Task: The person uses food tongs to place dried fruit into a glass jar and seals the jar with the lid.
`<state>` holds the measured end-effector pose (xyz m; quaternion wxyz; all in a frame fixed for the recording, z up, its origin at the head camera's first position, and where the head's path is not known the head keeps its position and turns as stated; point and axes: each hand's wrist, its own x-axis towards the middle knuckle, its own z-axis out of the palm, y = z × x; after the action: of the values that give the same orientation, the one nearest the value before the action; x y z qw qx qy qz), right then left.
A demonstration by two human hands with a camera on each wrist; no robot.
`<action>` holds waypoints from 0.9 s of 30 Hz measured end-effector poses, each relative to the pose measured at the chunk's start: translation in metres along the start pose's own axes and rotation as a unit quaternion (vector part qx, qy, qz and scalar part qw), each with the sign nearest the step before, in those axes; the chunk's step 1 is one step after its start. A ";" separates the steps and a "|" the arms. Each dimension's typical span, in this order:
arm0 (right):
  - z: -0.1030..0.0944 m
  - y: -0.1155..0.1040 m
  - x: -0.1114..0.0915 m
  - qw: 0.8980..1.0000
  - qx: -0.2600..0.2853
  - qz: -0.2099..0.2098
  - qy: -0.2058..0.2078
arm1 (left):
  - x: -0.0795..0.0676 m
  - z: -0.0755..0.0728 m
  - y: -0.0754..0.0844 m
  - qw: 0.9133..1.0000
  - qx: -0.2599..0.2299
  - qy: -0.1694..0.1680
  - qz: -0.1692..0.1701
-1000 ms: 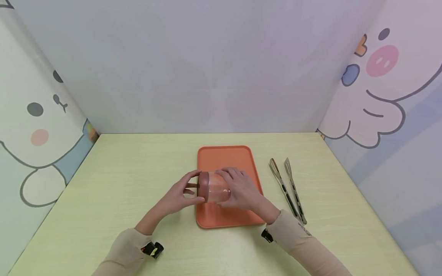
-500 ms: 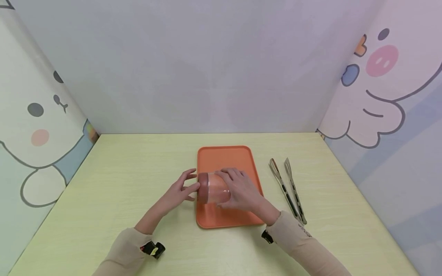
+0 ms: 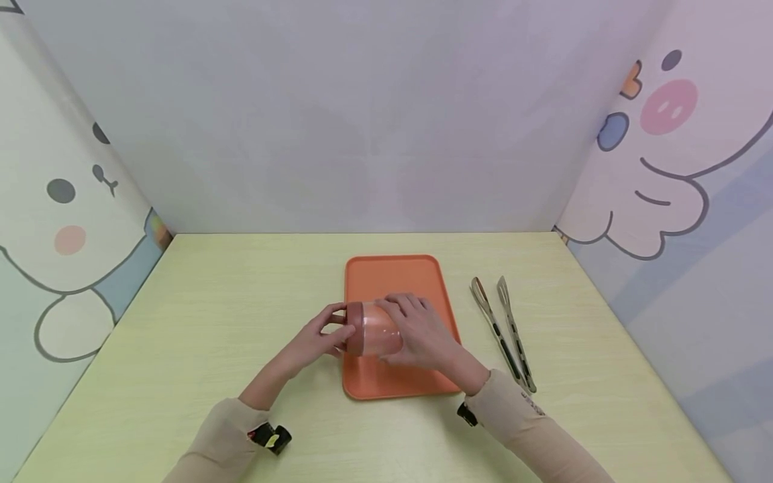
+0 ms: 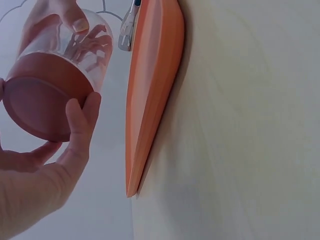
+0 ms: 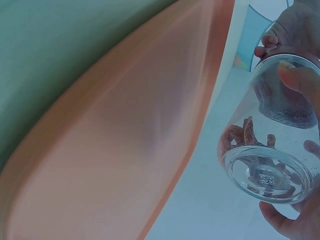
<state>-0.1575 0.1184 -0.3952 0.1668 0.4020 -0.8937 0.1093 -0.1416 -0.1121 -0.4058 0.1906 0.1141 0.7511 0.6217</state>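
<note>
A clear jar (image 3: 380, 333) with a reddish-brown lid (image 3: 355, 329) lies sideways in the air above an orange tray (image 3: 395, 275). My right hand (image 3: 423, 335) grips the clear body from the right, its fingers over the far side. From the left, my left hand (image 3: 311, 343) holds the lid by its rim, thumb on the near side. In the left wrist view the lid (image 4: 37, 105) faces the camera, and fingers of the left hand (image 4: 50, 185) press its edge. The right wrist view shows the jar's clear base (image 5: 267, 175); fingers are seen through the wall.
A pair of metal tongs (image 3: 504, 335) with black grip parts lies on the table right of the tray. The pale yellow-green table (image 3: 253, 282) meets a plain back wall (image 3: 362, 134) and cartoon-printed side panels (image 3: 682, 168).
My left fingers loosened off the lid half a second ago and now hold its rim again, with the thumb higher than before. The right hand and the jar have hardly moved.
</note>
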 end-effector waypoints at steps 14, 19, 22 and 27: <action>-0.002 0.000 0.001 1.000 0.018 -0.003 0.005 | -0.017 0.006 0.028 0.996 0.069 0.028 0.040; -0.002 0.000 0.001 1.000 0.020 -0.004 0.009 | -0.018 0.007 0.028 0.994 0.083 0.037 0.055; -0.002 -0.001 0.001 1.000 0.021 -0.002 0.008 | -0.018 0.006 0.027 0.994 0.081 0.037 0.059; -0.001 -0.001 0.001 1.000 0.028 -0.001 0.006 | -0.017 0.006 0.025 0.994 0.084 0.037 0.065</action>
<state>-0.1572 0.1177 -0.3934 0.1610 0.4065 -0.8888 0.1371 -0.1250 -0.1088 -0.3799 0.1114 0.1554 0.7984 0.5710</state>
